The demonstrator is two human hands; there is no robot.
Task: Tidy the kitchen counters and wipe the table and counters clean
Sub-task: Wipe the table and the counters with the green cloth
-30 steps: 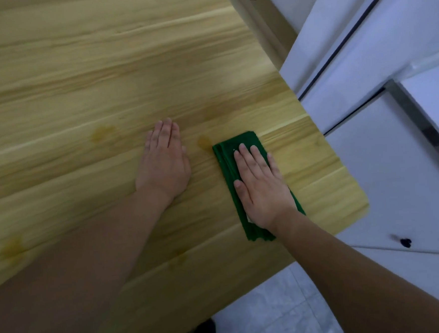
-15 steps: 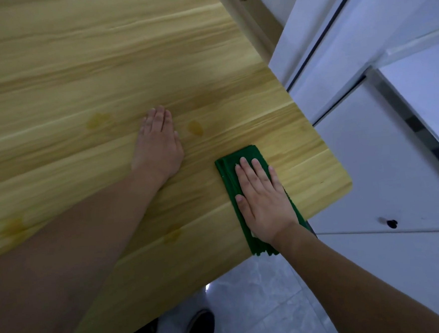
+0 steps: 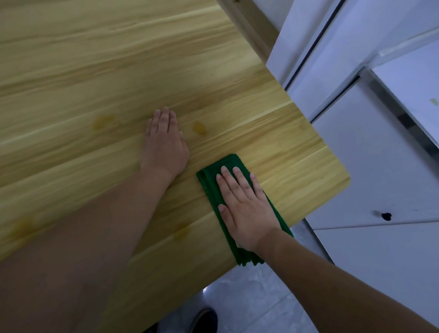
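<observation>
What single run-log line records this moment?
right hand: flat on green cloth | left hand: flat on table | stains: visible

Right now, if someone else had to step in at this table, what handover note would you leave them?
Left hand: flat on the wooden table, fingers straight, holding nothing.
Right hand: flat, pressing the folded green cloth near the table's right corner; the cloth's near end overhangs the front edge.
Done: cannot tell how much has been wiped.
Left: yellowish stains show, one beside the left hand, one farther left, one by the front edge, one at far left. Counters not in view.
</observation>
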